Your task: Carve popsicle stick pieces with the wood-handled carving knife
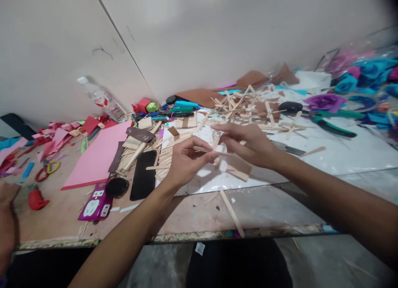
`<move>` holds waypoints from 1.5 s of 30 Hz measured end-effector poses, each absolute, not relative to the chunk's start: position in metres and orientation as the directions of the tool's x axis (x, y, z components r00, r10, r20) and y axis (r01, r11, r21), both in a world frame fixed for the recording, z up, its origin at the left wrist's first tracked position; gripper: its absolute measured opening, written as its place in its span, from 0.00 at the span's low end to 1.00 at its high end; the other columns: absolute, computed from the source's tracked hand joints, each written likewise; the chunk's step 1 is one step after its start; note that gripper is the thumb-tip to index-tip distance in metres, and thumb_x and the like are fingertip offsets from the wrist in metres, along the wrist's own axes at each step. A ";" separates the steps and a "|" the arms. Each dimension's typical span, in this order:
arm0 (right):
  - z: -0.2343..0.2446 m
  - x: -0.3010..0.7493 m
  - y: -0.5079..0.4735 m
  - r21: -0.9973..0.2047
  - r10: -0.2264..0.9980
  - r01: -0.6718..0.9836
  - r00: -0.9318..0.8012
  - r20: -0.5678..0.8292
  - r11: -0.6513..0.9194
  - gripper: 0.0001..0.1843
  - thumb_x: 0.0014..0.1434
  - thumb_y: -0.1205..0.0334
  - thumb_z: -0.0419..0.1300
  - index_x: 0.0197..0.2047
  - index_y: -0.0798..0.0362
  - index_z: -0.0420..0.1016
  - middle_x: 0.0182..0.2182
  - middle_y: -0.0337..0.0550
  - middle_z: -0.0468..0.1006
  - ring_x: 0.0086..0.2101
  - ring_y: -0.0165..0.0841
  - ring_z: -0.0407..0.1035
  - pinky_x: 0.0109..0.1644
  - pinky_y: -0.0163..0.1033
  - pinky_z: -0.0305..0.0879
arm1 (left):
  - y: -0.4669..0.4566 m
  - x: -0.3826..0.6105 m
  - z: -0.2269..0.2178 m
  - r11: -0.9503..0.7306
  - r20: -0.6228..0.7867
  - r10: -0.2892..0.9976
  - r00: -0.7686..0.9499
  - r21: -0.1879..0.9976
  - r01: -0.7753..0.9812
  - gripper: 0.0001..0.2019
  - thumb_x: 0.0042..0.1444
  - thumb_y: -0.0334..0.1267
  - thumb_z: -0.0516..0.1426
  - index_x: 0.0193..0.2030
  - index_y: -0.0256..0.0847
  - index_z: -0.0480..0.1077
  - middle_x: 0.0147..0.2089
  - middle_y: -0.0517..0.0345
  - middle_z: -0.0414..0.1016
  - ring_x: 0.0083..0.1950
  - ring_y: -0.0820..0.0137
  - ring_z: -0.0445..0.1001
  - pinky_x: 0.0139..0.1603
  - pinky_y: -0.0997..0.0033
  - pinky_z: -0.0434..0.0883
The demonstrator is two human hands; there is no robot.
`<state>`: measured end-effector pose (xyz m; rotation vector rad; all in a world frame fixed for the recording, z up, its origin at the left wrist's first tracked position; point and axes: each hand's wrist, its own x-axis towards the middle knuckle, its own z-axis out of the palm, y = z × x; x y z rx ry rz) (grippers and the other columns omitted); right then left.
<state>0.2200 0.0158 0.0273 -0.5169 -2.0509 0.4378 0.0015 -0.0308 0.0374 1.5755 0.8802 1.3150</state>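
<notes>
My left hand [186, 161] and my right hand [248, 145] meet above the table's middle. Both pinch a small piece made of glued wooden craft sticks [231, 163], held between them just over a white plastic sheet [342, 155]. The left fingers close on its left end, and the right fingers curl over its top. A heap of crossed wooden sticks [245, 103] lies behind the hands. More flat sticks [164, 155] lie stacked to the left of my left hand.
A black phone [143, 174], pink paper sheet [99, 155], purple power strip [96, 203], scissors [46, 169], water bottle [101, 99] and green pliers [332, 122] lie around. Paper flowers [357, 78] fill the far right. Another person's hand [8, 213] shows at the left edge.
</notes>
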 end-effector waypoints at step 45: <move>0.015 0.206 0.012 -0.782 0.749 0.143 -0.433 0.502 0.607 0.15 0.69 0.68 0.56 0.56 0.53 0.78 0.38 0.44 0.86 0.28 0.30 0.76 0.32 0.36 0.72 | -0.020 0.003 0.016 -0.018 0.020 0.997 -0.072 0.999 0.027 0.09 0.57 0.40 0.69 0.34 0.37 0.76 0.35 0.53 0.84 0.39 0.67 0.84 0.38 0.71 0.80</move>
